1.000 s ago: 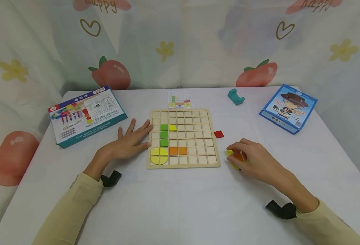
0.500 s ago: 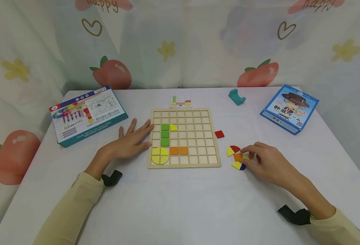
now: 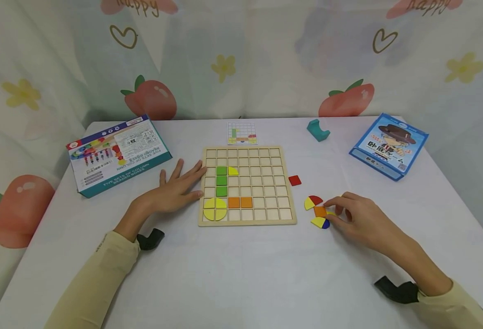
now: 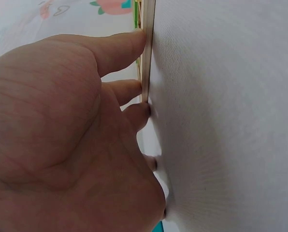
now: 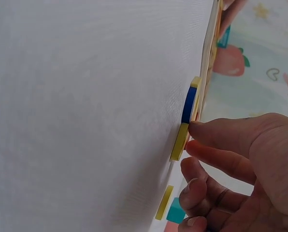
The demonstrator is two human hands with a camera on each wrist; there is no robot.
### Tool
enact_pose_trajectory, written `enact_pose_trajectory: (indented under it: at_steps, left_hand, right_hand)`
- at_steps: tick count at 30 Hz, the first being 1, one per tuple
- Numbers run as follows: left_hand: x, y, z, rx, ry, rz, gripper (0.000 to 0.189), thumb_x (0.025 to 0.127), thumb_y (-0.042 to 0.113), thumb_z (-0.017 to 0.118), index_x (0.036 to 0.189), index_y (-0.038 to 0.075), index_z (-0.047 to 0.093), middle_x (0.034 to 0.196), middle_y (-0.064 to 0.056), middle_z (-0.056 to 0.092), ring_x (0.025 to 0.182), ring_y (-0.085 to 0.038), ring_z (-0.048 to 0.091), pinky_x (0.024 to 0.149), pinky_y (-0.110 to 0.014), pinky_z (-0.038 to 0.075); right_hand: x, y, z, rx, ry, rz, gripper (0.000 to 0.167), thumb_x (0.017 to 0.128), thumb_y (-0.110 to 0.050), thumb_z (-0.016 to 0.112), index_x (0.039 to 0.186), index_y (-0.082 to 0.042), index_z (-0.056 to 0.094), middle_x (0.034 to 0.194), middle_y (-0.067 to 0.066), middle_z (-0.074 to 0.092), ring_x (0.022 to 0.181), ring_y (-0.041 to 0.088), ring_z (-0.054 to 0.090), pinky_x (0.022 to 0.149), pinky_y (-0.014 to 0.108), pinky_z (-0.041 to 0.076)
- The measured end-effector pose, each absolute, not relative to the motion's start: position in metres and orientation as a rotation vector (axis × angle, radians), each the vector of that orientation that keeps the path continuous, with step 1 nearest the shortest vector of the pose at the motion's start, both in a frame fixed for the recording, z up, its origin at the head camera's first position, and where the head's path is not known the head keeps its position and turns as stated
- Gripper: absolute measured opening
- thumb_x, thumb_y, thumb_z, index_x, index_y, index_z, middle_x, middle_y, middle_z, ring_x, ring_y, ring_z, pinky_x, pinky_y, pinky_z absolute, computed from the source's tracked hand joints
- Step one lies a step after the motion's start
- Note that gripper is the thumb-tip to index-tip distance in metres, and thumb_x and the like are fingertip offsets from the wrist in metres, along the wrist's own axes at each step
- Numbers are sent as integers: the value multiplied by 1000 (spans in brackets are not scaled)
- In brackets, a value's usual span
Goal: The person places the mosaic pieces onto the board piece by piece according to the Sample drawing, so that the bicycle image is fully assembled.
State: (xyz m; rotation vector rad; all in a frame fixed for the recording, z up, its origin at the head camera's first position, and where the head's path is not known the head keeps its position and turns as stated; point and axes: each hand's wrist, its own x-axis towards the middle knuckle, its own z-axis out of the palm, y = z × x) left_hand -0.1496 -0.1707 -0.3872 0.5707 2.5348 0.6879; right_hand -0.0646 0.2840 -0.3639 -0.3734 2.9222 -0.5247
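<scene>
While beside board [image 3: 247, 224], yellow tile [image 5: 179, 144] between right fingers [image 5: 220, 158].

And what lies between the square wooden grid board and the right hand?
The head view shows a flat yellow wedge, red wedge, orange square, second yellow wedge and blue wedge clustered between the board and right hand.

Downward head and close wrist views share board [image 3: 259, 192]
</scene>
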Motion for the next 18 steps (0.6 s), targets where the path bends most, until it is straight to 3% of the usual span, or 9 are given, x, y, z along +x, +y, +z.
enact_pose_trajectory:
  at_steps: [18]
  left_hand:
    - [-150, -171, -388, 575, 2538, 688, 74, 110, 43, 52, 172, 26, 14, 182, -1, -1, 163, -41, -28, 119, -79, -24]
  right_hand:
    - [-70, 279, -363, -383, 2878, -495, 31, 91, -20, 83, 121, -12, 78, 90, 0, 64, 81, 15, 54, 63, 20, 46]
